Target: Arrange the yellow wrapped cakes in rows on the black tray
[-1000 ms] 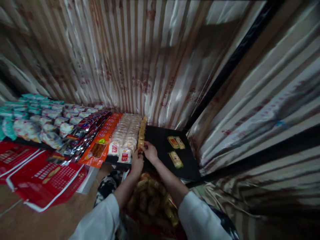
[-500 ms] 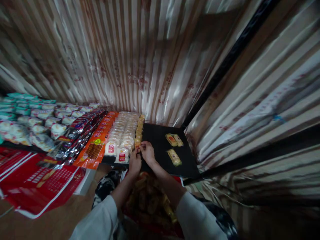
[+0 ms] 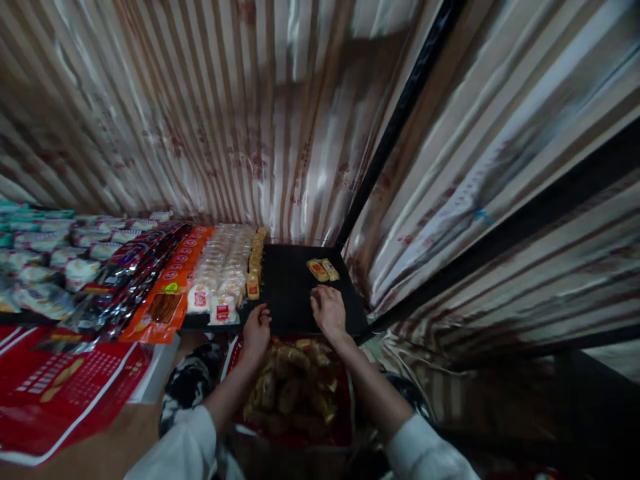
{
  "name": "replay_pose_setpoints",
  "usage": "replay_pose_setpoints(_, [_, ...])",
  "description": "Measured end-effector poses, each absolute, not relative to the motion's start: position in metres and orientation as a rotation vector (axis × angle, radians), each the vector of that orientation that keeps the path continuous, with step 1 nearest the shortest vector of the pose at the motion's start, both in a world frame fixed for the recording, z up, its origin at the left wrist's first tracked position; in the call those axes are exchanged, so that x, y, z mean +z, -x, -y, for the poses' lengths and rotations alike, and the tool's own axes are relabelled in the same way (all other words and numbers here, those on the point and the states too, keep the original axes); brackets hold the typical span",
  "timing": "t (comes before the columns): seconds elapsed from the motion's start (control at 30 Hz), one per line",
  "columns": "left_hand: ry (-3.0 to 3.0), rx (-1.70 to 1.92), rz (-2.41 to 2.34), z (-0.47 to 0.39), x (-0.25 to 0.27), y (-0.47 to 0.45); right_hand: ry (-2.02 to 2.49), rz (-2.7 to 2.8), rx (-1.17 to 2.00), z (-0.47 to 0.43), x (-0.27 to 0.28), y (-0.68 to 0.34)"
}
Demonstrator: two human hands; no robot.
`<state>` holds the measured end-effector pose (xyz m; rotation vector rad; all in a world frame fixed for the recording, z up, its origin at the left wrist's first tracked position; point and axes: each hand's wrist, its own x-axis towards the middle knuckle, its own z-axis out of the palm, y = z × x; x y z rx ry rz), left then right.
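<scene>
My left hand [image 3: 257, 329] is at the front edge of the black shelf [image 3: 287, 287], its fingers loosely bent and apart, with nothing visible in them. Just beyond it ends a row of small yellow snack packets [image 3: 253, 287], standing one behind another. My right hand [image 3: 329, 309] is down over the right part of the shelf with its fingers curled inward. It covers the spot where a single yellow packet lay, and whatever is under the fingers is hidden. Behind that hand two yellow packets [image 3: 323, 269] lie side by side. Below my forearms, a red-edged bag [image 3: 343, 430] holds many yellow packets.
Left of the yellow row stand rows of clear-wrapped white packets [image 3: 223, 310], orange snack bags [image 3: 160, 310], dark shiny bags [image 3: 117, 290] and white-and-teal packs [image 3: 83, 270]. A red printed sheet [image 3: 65, 393] hangs in front. Striped sheeting [image 3: 280, 147] and a black post [image 3: 385, 147] enclose the shelf.
My hands have come apart: the right moved from the yellow row to the single packet at right, now hidden. The left drew back toward me. The view has shifted to the right.
</scene>
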<state>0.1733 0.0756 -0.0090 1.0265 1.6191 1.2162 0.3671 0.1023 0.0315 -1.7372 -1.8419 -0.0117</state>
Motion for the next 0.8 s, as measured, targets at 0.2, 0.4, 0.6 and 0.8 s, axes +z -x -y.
replay_pose_setpoints(0.2, [-1.068, 1.073, -1.544, -0.065, -0.005, -0.211, 1.940, 1.879, 0.147, -0.076, 0.023, -0.400])
replay_pose_setpoints(0.4, [-1.060, 0.919, -1.558, -0.061, -0.005, -0.232, 1.775, 1.669, 0.569, -0.072, 0.020, -0.387])
replay_pose_setpoints(0.6, [-0.837, 0.999, -1.426, -0.057, 0.019, -0.237, 1.423, 0.860, 1.503, -0.065, 0.028, -0.368])
replay_pose_setpoints(0.8, [-0.623, 1.139, -1.291, -0.054, 0.042, -0.230, 1.160, 0.467, 1.895, -0.055, 0.042, -0.360])
